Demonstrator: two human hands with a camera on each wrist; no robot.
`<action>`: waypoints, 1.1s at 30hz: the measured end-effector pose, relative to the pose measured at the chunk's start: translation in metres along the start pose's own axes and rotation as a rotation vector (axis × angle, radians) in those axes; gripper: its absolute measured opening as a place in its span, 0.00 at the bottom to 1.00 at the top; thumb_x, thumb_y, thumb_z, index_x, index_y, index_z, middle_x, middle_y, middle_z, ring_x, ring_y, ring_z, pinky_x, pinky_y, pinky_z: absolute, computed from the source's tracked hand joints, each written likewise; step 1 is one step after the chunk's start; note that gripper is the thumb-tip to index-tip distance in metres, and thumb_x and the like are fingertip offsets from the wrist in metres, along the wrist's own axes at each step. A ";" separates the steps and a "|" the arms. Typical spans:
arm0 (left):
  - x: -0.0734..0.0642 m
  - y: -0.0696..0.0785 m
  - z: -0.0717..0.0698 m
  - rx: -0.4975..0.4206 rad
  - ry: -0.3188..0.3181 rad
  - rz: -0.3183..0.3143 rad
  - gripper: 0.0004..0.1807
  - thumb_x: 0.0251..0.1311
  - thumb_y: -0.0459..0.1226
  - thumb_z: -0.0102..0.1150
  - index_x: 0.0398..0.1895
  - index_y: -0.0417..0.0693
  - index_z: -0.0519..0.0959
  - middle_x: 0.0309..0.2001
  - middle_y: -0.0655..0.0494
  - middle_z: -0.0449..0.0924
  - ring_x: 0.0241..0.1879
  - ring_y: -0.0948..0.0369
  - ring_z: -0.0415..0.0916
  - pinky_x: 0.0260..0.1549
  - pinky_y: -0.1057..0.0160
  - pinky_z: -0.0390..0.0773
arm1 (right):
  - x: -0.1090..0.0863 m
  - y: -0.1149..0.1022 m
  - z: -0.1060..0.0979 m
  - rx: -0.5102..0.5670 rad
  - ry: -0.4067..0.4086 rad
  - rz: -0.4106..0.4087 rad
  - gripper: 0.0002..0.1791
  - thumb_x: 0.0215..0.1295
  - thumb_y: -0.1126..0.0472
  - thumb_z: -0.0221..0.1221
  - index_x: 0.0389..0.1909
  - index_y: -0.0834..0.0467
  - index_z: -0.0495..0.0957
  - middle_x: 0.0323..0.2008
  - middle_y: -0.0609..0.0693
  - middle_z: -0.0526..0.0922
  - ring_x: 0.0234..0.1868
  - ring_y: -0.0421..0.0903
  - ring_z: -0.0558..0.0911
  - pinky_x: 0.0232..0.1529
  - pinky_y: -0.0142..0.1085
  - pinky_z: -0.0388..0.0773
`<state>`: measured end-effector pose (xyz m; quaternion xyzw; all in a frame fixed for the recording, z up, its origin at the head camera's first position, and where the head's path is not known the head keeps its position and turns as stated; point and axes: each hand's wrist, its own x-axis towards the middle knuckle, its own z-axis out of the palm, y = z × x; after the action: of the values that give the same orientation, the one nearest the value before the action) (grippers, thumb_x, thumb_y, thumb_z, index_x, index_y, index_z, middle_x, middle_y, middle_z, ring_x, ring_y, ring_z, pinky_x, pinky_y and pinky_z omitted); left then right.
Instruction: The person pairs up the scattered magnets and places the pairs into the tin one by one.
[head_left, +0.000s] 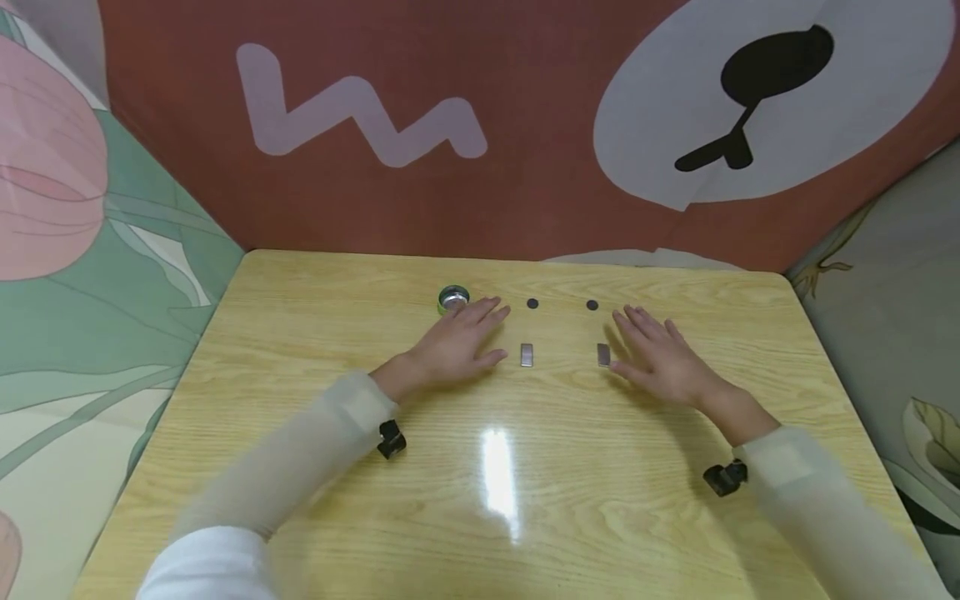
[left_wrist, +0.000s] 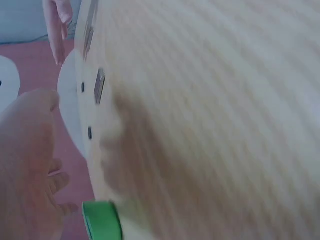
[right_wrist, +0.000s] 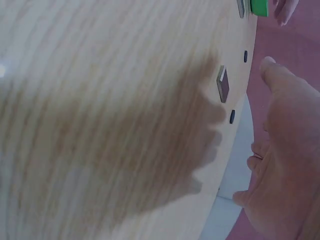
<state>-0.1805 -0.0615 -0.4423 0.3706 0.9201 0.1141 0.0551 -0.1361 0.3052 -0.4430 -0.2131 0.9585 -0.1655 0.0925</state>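
My left hand (head_left: pixel 452 346) hovers over the table with fingers spread and extended, holding nothing. Just behind its fingers is a small round tin (head_left: pixel 453 292), green outside and silvery inside; the hand partly hides it in the head view. My right hand (head_left: pixel 666 360), also spread and holding nothing, hovers at the right. A small flat metallic rectangle (head_left: pixel 603 355) lies by its thumb. A matching rectangle (head_left: pixel 527 356) lies just right of my left thumb. Farther back are two small dark discs, a left disc (head_left: pixel 532 303) and a right disc (head_left: pixel 592 305).
The wooden table (head_left: pixel 420 517) ends at a back edge close behind the tin and discs. A red-brown patterned backdrop (head_left: pixel 540 183) rises there. Patterned cloth hangs on both sides. Each wrist carries a small black camera, a left camera (head_left: pixel 392 439) and a right camera (head_left: pixel 725 478).
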 end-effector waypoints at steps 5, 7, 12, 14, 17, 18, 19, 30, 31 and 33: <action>0.008 0.013 0.013 -0.008 -0.024 -0.019 0.37 0.75 0.54 0.50 0.80 0.46 0.59 0.78 0.44 0.57 0.77 0.50 0.55 0.73 0.46 0.57 | 0.001 -0.002 0.007 0.024 -0.008 -0.036 0.43 0.76 0.47 0.57 0.79 0.66 0.52 0.78 0.68 0.52 0.79 0.66 0.49 0.74 0.64 0.47; 0.011 0.017 0.017 -0.007 -0.021 -0.025 0.37 0.74 0.53 0.51 0.78 0.45 0.61 0.77 0.44 0.59 0.76 0.50 0.57 0.72 0.47 0.58 | 0.001 -0.004 0.009 0.051 -0.017 -0.035 0.42 0.76 0.48 0.58 0.79 0.67 0.53 0.78 0.67 0.53 0.78 0.66 0.50 0.74 0.63 0.50; 0.017 0.025 0.026 0.020 -0.014 -0.037 0.35 0.74 0.52 0.52 0.76 0.43 0.65 0.74 0.45 0.64 0.75 0.51 0.59 0.71 0.48 0.61 | 0.004 -0.008 0.015 0.089 -0.019 -0.036 0.39 0.74 0.53 0.60 0.77 0.67 0.57 0.76 0.68 0.58 0.76 0.66 0.56 0.72 0.61 0.57; 0.019 0.026 0.028 0.023 -0.009 -0.043 0.34 0.74 0.52 0.53 0.75 0.43 0.66 0.73 0.45 0.65 0.74 0.51 0.60 0.70 0.49 0.61 | 0.004 -0.009 0.017 0.075 -0.012 -0.042 0.37 0.74 0.54 0.61 0.75 0.68 0.60 0.74 0.69 0.61 0.75 0.67 0.60 0.71 0.61 0.60; 0.022 0.029 0.031 0.026 -0.007 -0.052 0.33 0.73 0.53 0.54 0.74 0.44 0.68 0.72 0.47 0.67 0.74 0.52 0.60 0.70 0.49 0.62 | 0.004 -0.011 0.019 0.049 0.002 -0.036 0.34 0.74 0.55 0.61 0.73 0.69 0.64 0.71 0.70 0.65 0.72 0.68 0.63 0.69 0.61 0.62; 0.023 0.029 0.032 0.024 -0.007 -0.057 0.33 0.73 0.53 0.55 0.74 0.45 0.69 0.72 0.47 0.67 0.74 0.52 0.60 0.70 0.49 0.62 | 0.004 -0.011 0.019 0.042 0.006 -0.032 0.34 0.73 0.55 0.62 0.72 0.69 0.65 0.71 0.71 0.65 0.72 0.69 0.63 0.69 0.61 0.62; 0.024 0.029 0.033 0.024 -0.006 -0.060 0.32 0.73 0.53 0.55 0.73 0.45 0.70 0.72 0.47 0.67 0.73 0.52 0.61 0.70 0.49 0.62 | 0.004 -0.011 0.020 0.036 0.012 -0.029 0.33 0.73 0.55 0.62 0.71 0.70 0.66 0.70 0.71 0.66 0.71 0.69 0.64 0.69 0.62 0.63; 0.026 0.035 0.036 0.003 0.009 -0.099 0.25 0.71 0.51 0.59 0.65 0.50 0.77 0.69 0.49 0.71 0.71 0.52 0.65 0.68 0.48 0.65 | 0.002 -0.012 0.030 0.035 0.112 -0.016 0.27 0.72 0.61 0.62 0.66 0.71 0.71 0.68 0.70 0.69 0.70 0.68 0.67 0.65 0.61 0.69; 0.026 0.035 0.036 0.001 0.015 -0.100 0.24 0.71 0.51 0.59 0.64 0.50 0.78 0.68 0.50 0.72 0.71 0.52 0.65 0.67 0.48 0.65 | 0.002 -0.013 0.030 0.036 0.121 -0.014 0.26 0.72 0.61 0.62 0.65 0.71 0.72 0.68 0.70 0.70 0.69 0.68 0.68 0.65 0.61 0.69; 0.027 0.034 0.036 -0.006 0.021 -0.102 0.22 0.71 0.50 0.59 0.63 0.51 0.78 0.67 0.51 0.73 0.70 0.52 0.65 0.67 0.48 0.65 | 0.003 -0.013 0.031 0.033 0.135 -0.011 0.25 0.72 0.62 0.62 0.64 0.71 0.73 0.67 0.70 0.71 0.68 0.68 0.69 0.64 0.60 0.70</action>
<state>-0.1700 -0.0126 -0.4693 0.3220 0.9379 0.1177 0.0524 -0.1263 0.2841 -0.4669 -0.2051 0.9585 -0.1958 0.0302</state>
